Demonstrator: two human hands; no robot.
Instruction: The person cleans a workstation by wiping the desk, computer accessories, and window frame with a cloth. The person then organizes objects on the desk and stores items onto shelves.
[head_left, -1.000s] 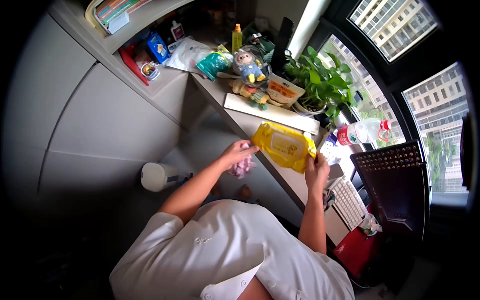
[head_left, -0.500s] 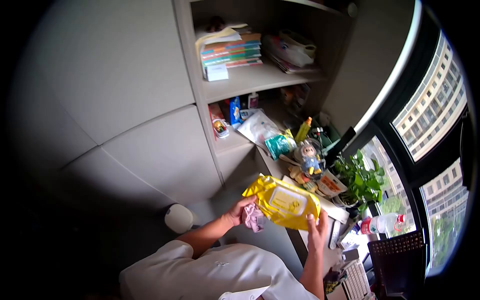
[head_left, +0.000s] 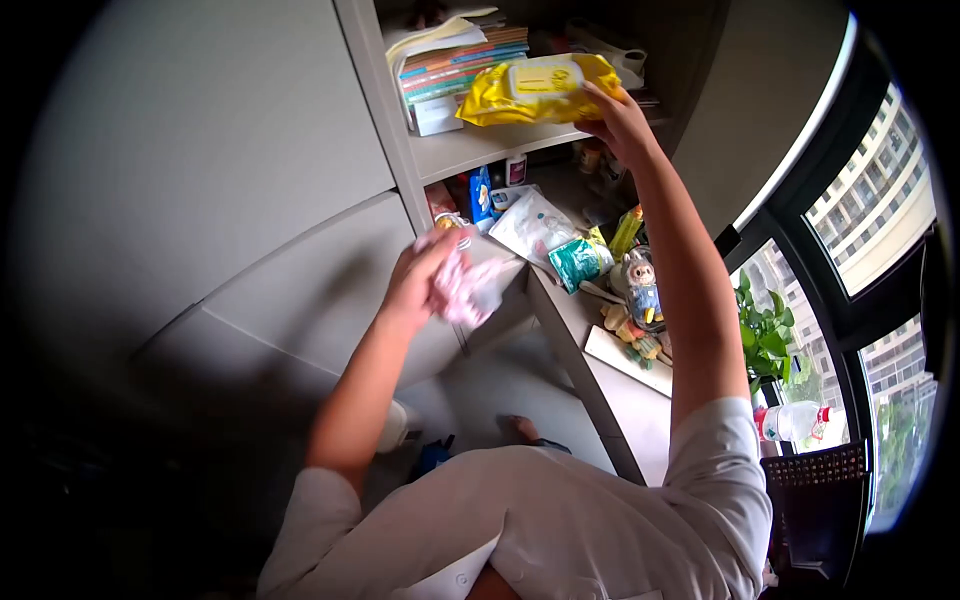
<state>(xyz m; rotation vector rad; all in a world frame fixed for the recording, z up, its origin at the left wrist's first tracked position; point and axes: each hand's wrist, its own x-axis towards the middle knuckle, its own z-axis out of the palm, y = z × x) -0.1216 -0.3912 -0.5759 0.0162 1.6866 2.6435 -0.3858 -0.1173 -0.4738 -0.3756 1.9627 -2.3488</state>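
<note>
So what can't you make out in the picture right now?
All in the head view:
- Cloth: folds blurred
- Pack: smallest print too small
- Plant: base hidden behind right arm
- Bin: partly hidden behind left arm
- Books: titles too small

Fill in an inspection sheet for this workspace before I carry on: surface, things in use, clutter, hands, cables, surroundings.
Surface: desk partly hidden by the right arm.
Things in use: yellow packet raised before the upper shelf, contact unclear; pink cloth blurred.
Clutter: doll, green bag and white bag crowded together; books stacked above.
Hands: right holds the packet; left holds the cloth.
Cables: nothing seen for certain.
Surroundings: plant, bottle and screen beside the window.
</note>
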